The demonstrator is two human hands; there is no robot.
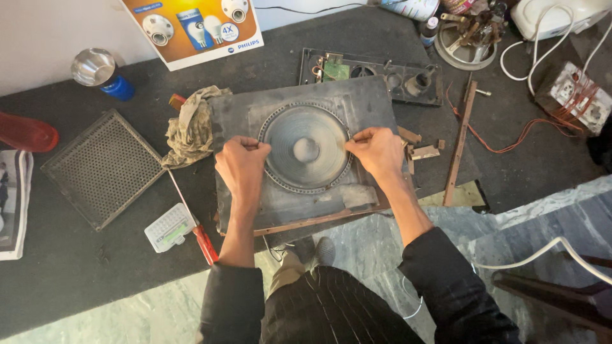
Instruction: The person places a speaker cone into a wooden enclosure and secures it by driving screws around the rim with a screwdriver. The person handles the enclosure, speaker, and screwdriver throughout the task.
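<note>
Speaker cone (306,148) is sitting in the round opening of a grey baffle board (363,102), which is lying flat on the dark table (83,280); all places below are taken from that cone.

Left hand (242,167) is resting at the cone's left rim, fingers curled shut and pinching the ribbed metal ring there. Right hand (377,153) is doing the same at the right rim, fingers closed on the edge. Both are touching the rim, opposite each other.

Judged step: the person appears to be seating or working loose the speaker in its board, gripping it at two opposite points. The next move would call for even force from both sides, so the rim is not tilting or binding in the opening.

Left of the cone, touching the board's edge, a crumpled rag (191,124) is lying; further left, a perforated grille (102,167). Below-left, a red-handled screwdriver (203,241) and a small white tester (169,227). Right of the cone, wood scraps (422,151) and a long wooden strip (460,143).
</note>
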